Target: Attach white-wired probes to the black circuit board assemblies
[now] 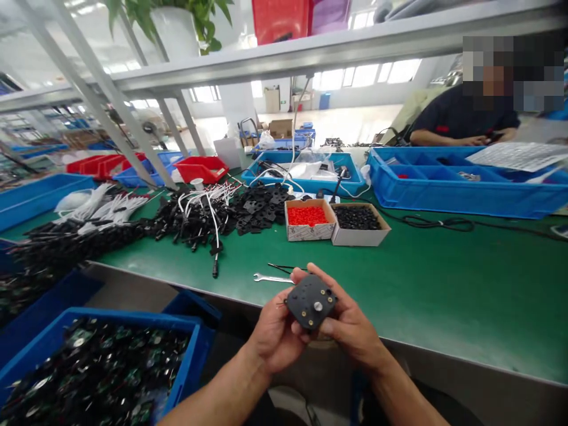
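Note:
Between both hands is a squarish black plastic housing (pixel 306 299) with rounded corners, a silver round shaft near its middle and several brass-coloured inserts. My left hand (pixel 279 331) is closed around its left side, where thin wire ends stick out. My right hand (pixel 350 325) grips the right side, thumb at the lower edge and fingers behind the far edge. The housing is held up near the front edge of the green bench (pixel 444 284). Just beyond it lie a silver open-end wrench (pixel 270 278) and a thin black rod (pixel 279 268), both partly hidden by the hands.
Cardboard boxes hold red parts (pixel 307 216) and black parts (pixel 355 218). Cables (pixel 195 216) and flat black plates (pixel 261 207) are heaped left of them. A blue bin (pixel 195 349) of round assemblies stands lower left. A co-worker (pixel 465 118) sits behind a divided blue tray (pixel 444 198).

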A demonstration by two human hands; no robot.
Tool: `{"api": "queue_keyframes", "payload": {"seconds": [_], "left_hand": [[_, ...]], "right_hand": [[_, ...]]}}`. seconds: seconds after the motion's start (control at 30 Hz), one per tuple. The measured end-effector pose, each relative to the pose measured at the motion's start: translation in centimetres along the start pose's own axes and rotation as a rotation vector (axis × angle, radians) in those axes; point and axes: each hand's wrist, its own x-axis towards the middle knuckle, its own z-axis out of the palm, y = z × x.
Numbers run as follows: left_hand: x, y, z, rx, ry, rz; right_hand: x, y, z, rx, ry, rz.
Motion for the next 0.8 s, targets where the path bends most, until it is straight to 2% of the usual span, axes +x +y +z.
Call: {"api": "queue_keyframes", "payload": {"seconds": [0.1, 0.17, 0.23, 0.3, 0.33, 0.4, 0.47, 0.57, 0.63, 0.73, 0.8], "left_hand": [[0.6, -0.5, 0.4, 0.161, -0.019, -0.003], [1.1, 0.3, -0.3, 0.476, -0.002, 0.047], [1.9, 2.1, -1.6, 0.923, 0.081, 0.220], [3.1, 4.4, -3.0, 1.389, 0.190, 0.471], [3.9, 5.5, -3.7, 1.601, 0.202, 0.567], [5.5, 7.3, -4.9, 1.952, 0.131, 0.629], [7.1, 8.5, -5.8, 2.182, 0.015, 0.560], [8.7, 9.1, -6.9, 2.310, -0.095, 0.480], [9.3, 9.1, -7.1, 2.318, -0.140, 0.509], [8.9, 8.7, -6.3, 2.224, -0.108, 0.580], [8.0, 8.1, -5.0, 2.053, -0.044, 0.615]], "right_hand": [[-0.5, -0.1, -0.3, 0.205, 0.084, -0.013], [-0.8, -0.2, -0.9, 0.279, 0.195, -0.055], [-0.9, -0.6, -1.7, 0.305, 0.329, -0.084], [-0.9, -1.1, -2.8, 0.306, 0.459, -0.079], [-0.9, -1.2, -3.3, 0.301, 0.512, -0.063], [-0.9, -1.4, -4.2, 0.296, 0.583, -0.017], [-0.9, -1.3, -4.9, 0.308, 0.601, 0.049], [-0.8, -1.0, -5.6, 0.349, 0.584, 0.126], [-0.8, -0.7, -5.8, 0.363, 0.574, 0.151], [-0.7, -0.5, -5.9, 0.369, 0.585, 0.166], [-0.6, -0.3, -5.7, 0.379, 0.594, 0.179]]}}
